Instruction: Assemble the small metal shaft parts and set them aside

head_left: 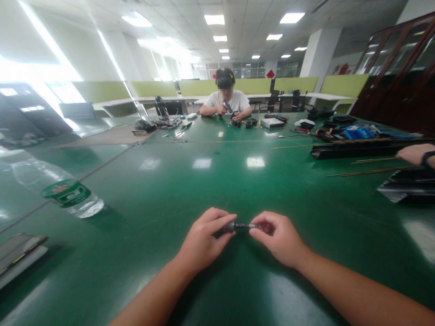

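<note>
Tool (243, 226) lay crosswise over green table (163, 194), long axis left to right. I had left hand (205, 236) grasping dark thick end (229, 227), right hand (280, 236) grasping reddish end (267, 227); neither hand nearer. Table contact: could not tell.

Slim dark rod (243, 226): ends partly hidden in left hand (204, 235) and right hand (280, 238); markings too small to read. Left of hands, bottle label (72, 194) blurred. Beyond right hand, another person's arm (417, 154) cut off by edge.
</note>
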Action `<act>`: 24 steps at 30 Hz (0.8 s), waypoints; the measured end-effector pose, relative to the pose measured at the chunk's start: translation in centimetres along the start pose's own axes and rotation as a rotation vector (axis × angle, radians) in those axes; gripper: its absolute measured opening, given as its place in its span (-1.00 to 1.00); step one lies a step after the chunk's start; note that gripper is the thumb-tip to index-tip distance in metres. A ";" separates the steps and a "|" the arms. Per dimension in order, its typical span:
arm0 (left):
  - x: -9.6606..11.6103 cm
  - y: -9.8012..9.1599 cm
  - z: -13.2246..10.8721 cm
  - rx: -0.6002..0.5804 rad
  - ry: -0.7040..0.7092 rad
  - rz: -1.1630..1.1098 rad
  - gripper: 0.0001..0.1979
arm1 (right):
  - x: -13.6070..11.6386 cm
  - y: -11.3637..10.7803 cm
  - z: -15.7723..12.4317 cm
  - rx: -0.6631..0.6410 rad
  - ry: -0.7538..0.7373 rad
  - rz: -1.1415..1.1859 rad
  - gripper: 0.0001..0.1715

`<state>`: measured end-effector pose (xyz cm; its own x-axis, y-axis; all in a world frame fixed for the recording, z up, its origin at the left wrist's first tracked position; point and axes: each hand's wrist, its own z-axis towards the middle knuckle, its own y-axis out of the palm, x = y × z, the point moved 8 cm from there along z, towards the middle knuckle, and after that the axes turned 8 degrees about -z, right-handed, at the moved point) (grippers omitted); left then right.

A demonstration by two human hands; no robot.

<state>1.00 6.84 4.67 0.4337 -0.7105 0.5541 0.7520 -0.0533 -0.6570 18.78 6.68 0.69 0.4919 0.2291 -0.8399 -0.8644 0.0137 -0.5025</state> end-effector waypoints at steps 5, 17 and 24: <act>-0.2 -0.1 0.0 0.007 -0.007 -0.001 -0.68 | 0.2 -0.1 0.0 0.006 0.001 0.014 -0.90; -0.3 -0.2 0.0 0.020 -0.014 -0.008 -0.70 | 0.2 -0.1 0.0 0.017 0.004 0.029 -0.92; -0.3 -1.2 0.2 0.102 -0.058 -0.005 -0.78 | 0.5 -0.2 -0.2 0.006 0.000 0.078 -0.90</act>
<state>0.06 7.32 5.40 0.4552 -0.6687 0.5879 0.7997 0.0167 -0.6002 19.24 6.65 0.30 0.4232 0.2293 -0.8765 -0.9007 0.0015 -0.4345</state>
